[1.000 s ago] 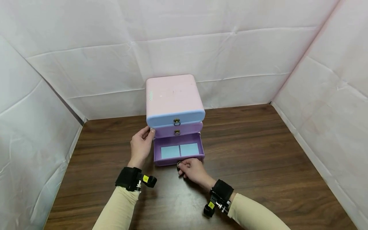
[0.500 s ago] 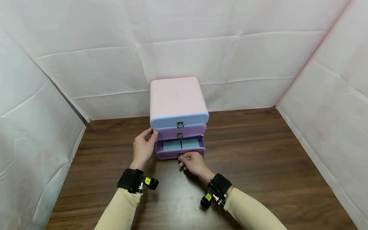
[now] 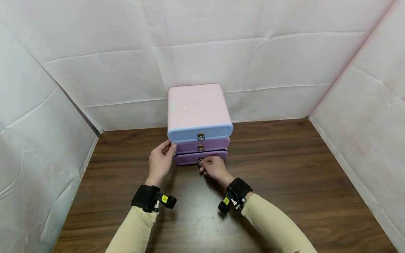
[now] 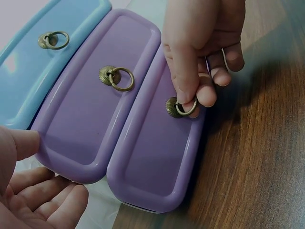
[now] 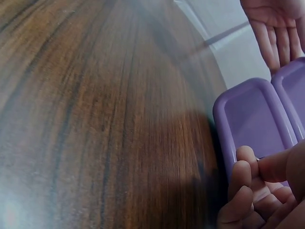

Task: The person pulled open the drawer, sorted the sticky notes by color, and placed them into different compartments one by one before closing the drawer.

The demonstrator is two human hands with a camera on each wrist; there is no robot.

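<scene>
Three drawers sit shut in the small pink plastic drawer box (image 3: 197, 109) at the middle of the frame, on the brown wooden tabletop (image 3: 284, 182). The right hand (image 3: 215, 168) pinches the little brass ring handle (image 4: 183, 107) of the bottom purple drawer (image 4: 159, 148). The left hand (image 3: 160, 160), fingers loose, rests on the box's side. I think the closing step looks done; letting go comes next.

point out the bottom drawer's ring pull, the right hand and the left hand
bottom drawer's ring pull (image 4: 185, 108), left wrist view, on the brass ring.
right hand (image 3: 214, 168), head view, on the back of the hand.
left hand (image 3: 160, 162), head view, on the back of the hand.
</scene>
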